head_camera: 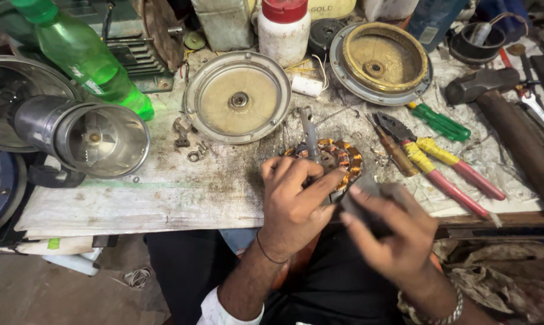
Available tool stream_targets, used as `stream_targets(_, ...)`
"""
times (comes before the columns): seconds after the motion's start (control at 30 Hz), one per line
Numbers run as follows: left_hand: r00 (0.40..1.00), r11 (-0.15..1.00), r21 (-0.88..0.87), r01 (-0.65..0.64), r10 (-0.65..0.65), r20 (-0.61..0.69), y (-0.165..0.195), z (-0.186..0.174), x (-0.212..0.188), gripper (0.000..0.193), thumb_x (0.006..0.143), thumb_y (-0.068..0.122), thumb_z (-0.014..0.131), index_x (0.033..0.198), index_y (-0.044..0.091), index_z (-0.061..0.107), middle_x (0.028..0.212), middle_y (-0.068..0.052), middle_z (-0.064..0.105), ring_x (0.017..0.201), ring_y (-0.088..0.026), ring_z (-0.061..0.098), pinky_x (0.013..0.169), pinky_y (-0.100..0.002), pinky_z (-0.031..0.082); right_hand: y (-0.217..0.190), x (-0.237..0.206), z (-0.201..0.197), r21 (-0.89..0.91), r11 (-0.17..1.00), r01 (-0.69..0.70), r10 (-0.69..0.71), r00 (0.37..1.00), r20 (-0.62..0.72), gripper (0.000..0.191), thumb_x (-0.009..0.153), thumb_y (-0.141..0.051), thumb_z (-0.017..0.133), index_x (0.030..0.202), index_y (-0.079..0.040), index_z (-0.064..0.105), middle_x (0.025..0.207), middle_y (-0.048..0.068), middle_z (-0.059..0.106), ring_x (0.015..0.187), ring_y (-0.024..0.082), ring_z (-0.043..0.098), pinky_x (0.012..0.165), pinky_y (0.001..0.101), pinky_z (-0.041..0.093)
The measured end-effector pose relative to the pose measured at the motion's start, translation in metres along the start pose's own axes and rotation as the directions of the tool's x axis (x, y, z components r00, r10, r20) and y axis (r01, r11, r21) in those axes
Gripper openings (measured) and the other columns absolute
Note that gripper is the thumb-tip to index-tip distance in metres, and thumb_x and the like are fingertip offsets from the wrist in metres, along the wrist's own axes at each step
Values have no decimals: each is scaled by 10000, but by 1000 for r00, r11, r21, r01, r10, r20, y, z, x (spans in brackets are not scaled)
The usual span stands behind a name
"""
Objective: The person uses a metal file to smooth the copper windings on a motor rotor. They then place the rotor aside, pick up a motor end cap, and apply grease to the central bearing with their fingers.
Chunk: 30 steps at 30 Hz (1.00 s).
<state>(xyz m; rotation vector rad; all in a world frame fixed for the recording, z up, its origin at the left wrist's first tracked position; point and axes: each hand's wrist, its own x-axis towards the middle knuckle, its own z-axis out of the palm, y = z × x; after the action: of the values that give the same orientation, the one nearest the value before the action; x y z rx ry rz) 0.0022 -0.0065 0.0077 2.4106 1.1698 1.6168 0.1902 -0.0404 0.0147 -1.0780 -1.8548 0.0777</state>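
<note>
Copper-wound motor core (338, 159) at the worktop's (163, 192) near edge needs steady support: the left hand (293, 201) has its grip pinching the core, the right hand (389, 232) pinches a grey cloth (362, 192) beside it, blurred.

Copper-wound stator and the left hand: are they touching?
Touching. The head view shows the left hand with fingers wrapped over the near edge of the copper-wound stator, no gap between them.

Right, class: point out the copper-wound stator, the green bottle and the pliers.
stator (346, 157), head view, on its copper windings.
green bottle (82, 57), head view, on its body.
pliers (431, 162), head view, on the taped handles.
</note>
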Motion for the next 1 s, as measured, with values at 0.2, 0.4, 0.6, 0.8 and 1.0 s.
stream_targets(0.2, 1000, 1000, -22, 8, -8, -12, -1, 0, 0, 443, 676, 140, 840, 1111, 151, 760, 983, 2, 573, 965, -214, 577, 962, -433, 378, 1, 0, 0, 21, 1000, 8, -8, 1000, -12, 400, 794, -59, 834, 1170, 6, 715, 972, 165, 709, 864, 221, 710, 771, 281, 550)
stream_targets(0.4, 1000, 1000, 6, -9, 9, -23, 1, 2, 0, 395, 754, 244, 908, 1109, 156, 760, 977, 18, 571, 944, -190, 572, 961, -433, 380, 12, 1, 0, 189, 951, -244, 249, 969, -2, 314, 903, -39, 801, 1208, 0, 735, 1008, 150, 742, 862, 208, 700, 775, 270, 540)
stream_targets(0.6, 1000, 1000, 8, -10, 10, -22, 1, 1, 0, 392, 727, 148, 859, 1108, 154, 766, 981, 26, 574, 967, -200, 579, 967, -421, 378, 12, -1, -2, 46, 999, -5, 4, 1000, 19, 371, 803, -67, 820, 1152, 8, 718, 1015, 171, 714, 901, 206, 710, 782, 278, 543)
stream_targets(0.8, 1000, 1000, 3, -9, 9, 15, 1, 0, 0, 428, 695, 124, 822, 1118, 138, 765, 974, 6, 579, 951, -211, 577, 976, -436, 386, 3, -1, -1, 86, 996, -22, 22, 1000, -5, 374, 816, -85, 808, 1164, 9, 710, 1029, 179, 706, 936, 232, 723, 806, 321, 564)
stream_targets(1.0, 1000, 1000, -29, -1, 0, -24, 3, 2, 0, 402, 719, 189, 842, 1106, 141, 745, 980, 2, 583, 978, -224, 581, 974, -440, 382, -5, 2, -2, 25, 992, -122, 122, 992, -10, 336, 853, -67, 823, 1167, 6, 728, 995, 157, 722, 871, 234, 709, 733, 293, 539)
